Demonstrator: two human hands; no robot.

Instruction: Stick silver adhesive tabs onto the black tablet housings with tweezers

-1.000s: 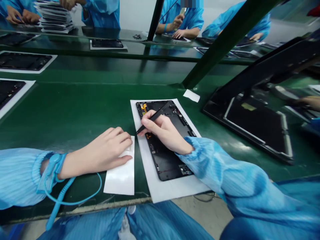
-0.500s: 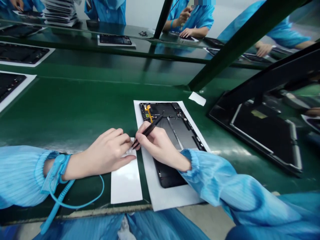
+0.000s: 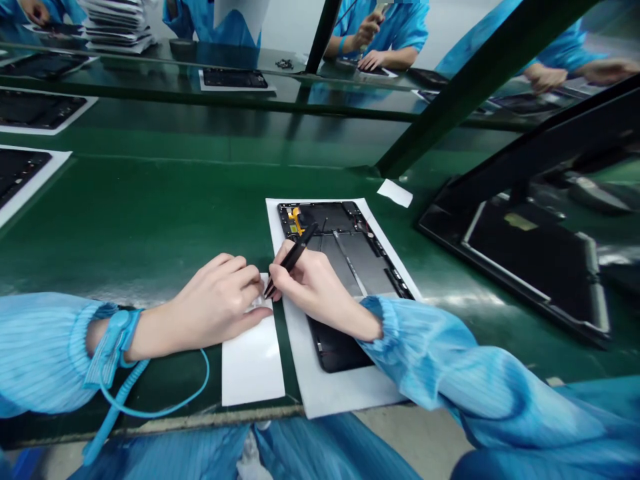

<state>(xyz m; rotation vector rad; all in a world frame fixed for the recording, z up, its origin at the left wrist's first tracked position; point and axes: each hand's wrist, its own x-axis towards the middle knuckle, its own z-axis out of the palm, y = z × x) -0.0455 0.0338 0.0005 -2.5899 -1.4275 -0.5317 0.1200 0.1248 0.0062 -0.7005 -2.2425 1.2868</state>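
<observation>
My right hand (image 3: 315, 290) grips black tweezers (image 3: 294, 256), and their tip reaches the fingertips of my left hand (image 3: 215, 300). My left hand rests on a white sheet (image 3: 253, 367), and a small pale scrap (image 3: 260, 301) shows at the tweezers tip. To the right lies an opened black tablet chassis (image 3: 345, 250) with an orange flex cable (image 3: 297, 220) and silver panels. A white paper (image 3: 345, 393) lies beneath the chassis, whose lower part is hidden by my right hand and sleeve.
A blue wrist strap (image 3: 115, 347) with a coiled cord (image 3: 160, 393) circles my left wrist. A black tablet (image 3: 530, 260) leans at the right under a green beam (image 3: 480, 87) on the green workbench (image 3: 150, 213). Co-workers in blue (image 3: 380, 33) sit beyond a stack of panels (image 3: 117, 30).
Compared with a second ago, my hands sit closer together at the white sheet. More of the chassis's silver panels show beside my right hand, and the view has shifted slightly.
</observation>
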